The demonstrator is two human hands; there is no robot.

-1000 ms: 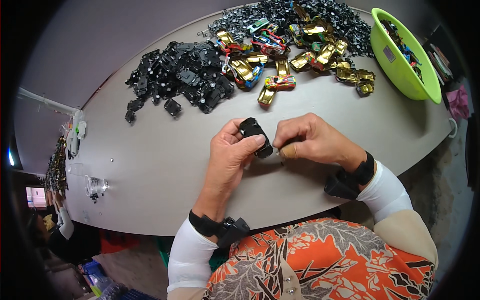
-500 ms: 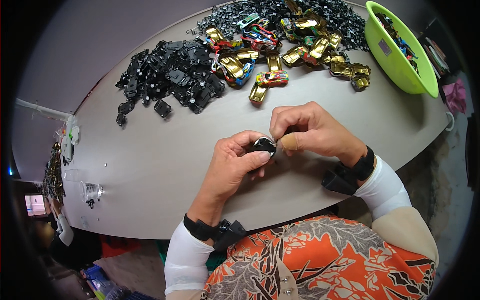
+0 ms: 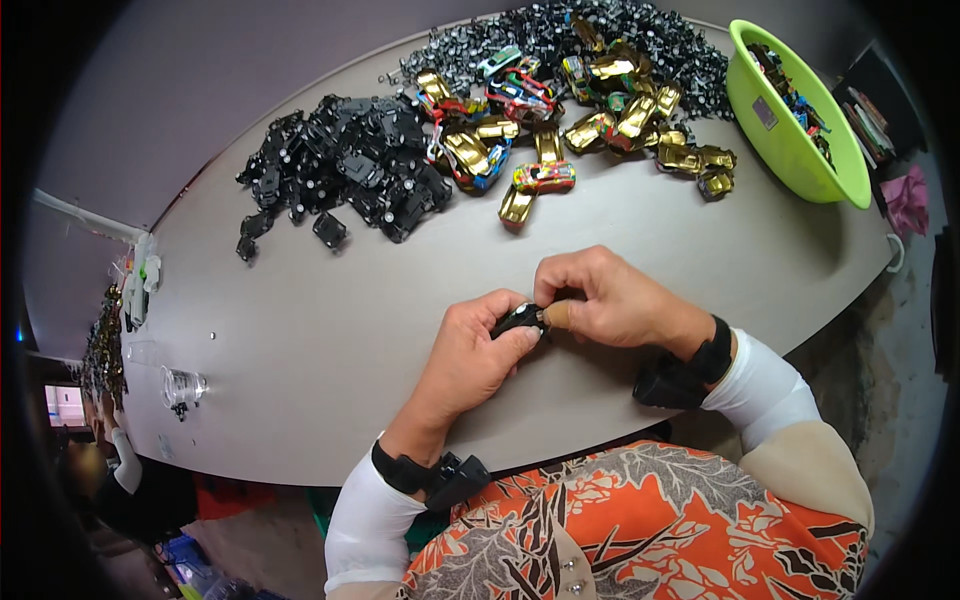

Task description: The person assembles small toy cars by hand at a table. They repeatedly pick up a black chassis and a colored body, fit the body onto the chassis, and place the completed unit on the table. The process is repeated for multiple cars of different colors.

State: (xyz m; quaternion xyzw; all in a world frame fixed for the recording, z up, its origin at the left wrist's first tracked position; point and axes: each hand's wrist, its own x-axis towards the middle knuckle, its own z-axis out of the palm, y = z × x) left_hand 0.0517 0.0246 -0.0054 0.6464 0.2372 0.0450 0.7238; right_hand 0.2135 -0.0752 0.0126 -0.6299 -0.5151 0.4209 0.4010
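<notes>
Far left, co-worker (image 3: 130, 470) by the table. Clear plastic cup (image 3: 183, 386) on the table's left part. Big heap of black toy-car chassis (image 3: 350, 165), far left of the hands. Left hand (image 3: 468, 345) pinches one black chassis (image 3: 516, 320) between thumb and fingers, mostly covered, just above the near-middle tabletop (image 3: 330, 370). Gold and multicolour toy-car bodies (image 3: 549, 145) piled far-centre. Right hand (image 3: 610, 300) pinches a tiny piece (image 3: 541, 316) at that chassis's right end; exact type too small to tell. Wheel-like parts (image 3: 685, 70) heaped behind the bodies. Far right, tilted lime-green basin (image 3: 845, 180) holding more toy-car parts.
</notes>
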